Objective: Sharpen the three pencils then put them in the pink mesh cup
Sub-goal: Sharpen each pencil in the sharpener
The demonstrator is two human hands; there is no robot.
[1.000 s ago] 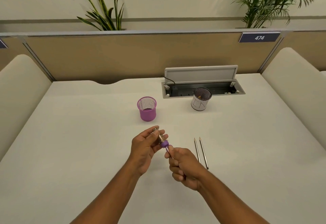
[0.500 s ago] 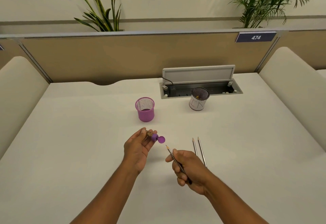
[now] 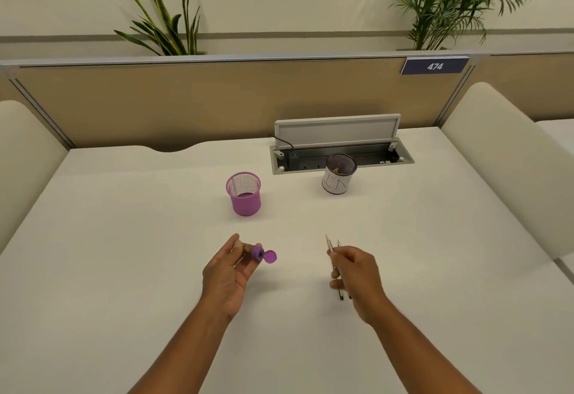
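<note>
- While your left hand (image 3: 228, 275) hovers just above the desk (image 3: 124, 254) with its palm turned inward, its thumb and fingers pinch the purple sharpener (image 3: 257, 252), whose small round lid (image 3: 271, 257) hangs open toward the right.
- Your right hand (image 3: 360, 278) sits low over the desk, well apart from the left one. Its fingers are curled round a pencil (image 3: 328, 243), whose pale point pokes out past the fingertips and aims away from you.
- A second pencil (image 3: 339, 244) shows its tip just beside the first, on the right. Two dark ends stick out below your hand.
- You cannot make out a third pencil: your hand covers that spot and is blurred.
- The pink mesh cup (image 3: 245, 199) stands upright farther back on the desk, beyond your left hand and apart from both hands.
- A white cup (image 3: 337, 182) with a dark mesh rim stands to the right of the pink one, just in front of the cable hatch (image 3: 338, 131), whose flap is raised.
</note>
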